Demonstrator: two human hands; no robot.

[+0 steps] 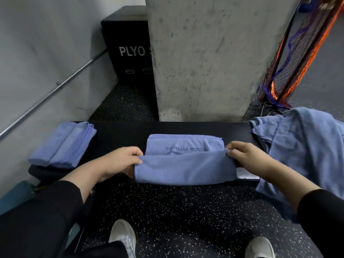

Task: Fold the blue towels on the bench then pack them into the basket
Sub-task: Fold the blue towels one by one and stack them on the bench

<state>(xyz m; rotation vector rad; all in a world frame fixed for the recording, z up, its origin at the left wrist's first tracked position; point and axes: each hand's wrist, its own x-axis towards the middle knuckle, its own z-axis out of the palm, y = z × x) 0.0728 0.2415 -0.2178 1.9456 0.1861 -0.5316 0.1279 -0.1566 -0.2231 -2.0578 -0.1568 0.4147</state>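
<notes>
A blue towel (184,164) printed "YOGA FITNESS" lies across the middle of the black bench (122,135). Its near half is folded up over the rest. My left hand (121,161) pinches the left corner of that folded edge. My right hand (247,159) pinches the right corner. A stack of folded blue towels (63,144) sits at the bench's left end. A heap of unfolded blue towels (301,144) drapes over the right end and hangs toward the floor. No basket is visible.
A concrete pillar (214,58) stands right behind the bench. A black plyo box (130,47) is behind it to the left, beside a grey wall with a metal rail (55,90). Orange and blue netting (294,62) leans at the right. My white shoes (122,237) stand on speckled rubber floor.
</notes>
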